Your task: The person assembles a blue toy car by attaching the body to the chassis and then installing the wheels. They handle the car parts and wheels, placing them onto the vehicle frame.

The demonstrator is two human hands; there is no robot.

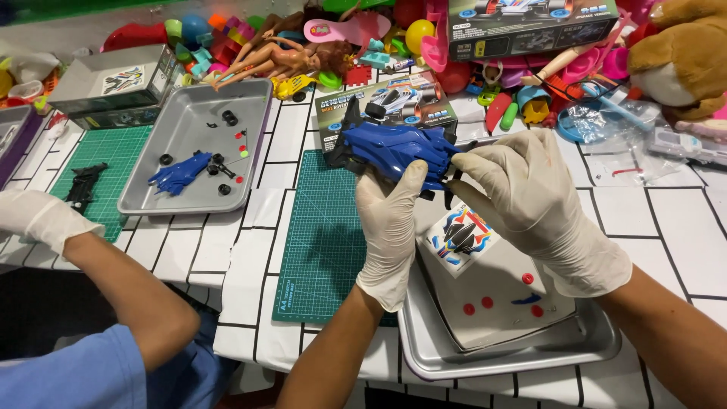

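Note:
Both my hands wear white gloves and hold a blue toy car body (394, 148) with black parts above a green cutting mat (322, 235). My left hand (388, 220) grips it from below, thumb up against its side. My right hand (515, 193) grips its right end. Below my hands a grey metal tray (500, 360) holds a white sheet (500, 299) with a sticker picture and small red and blue pieces.
A co-worker's gloved hand (38, 216) and arm rest at the left near a second green mat (106, 163) and a grey tray (197, 148) with blue and black car parts. Toy boxes, dolls and a plush toy (681, 53) crowd the back.

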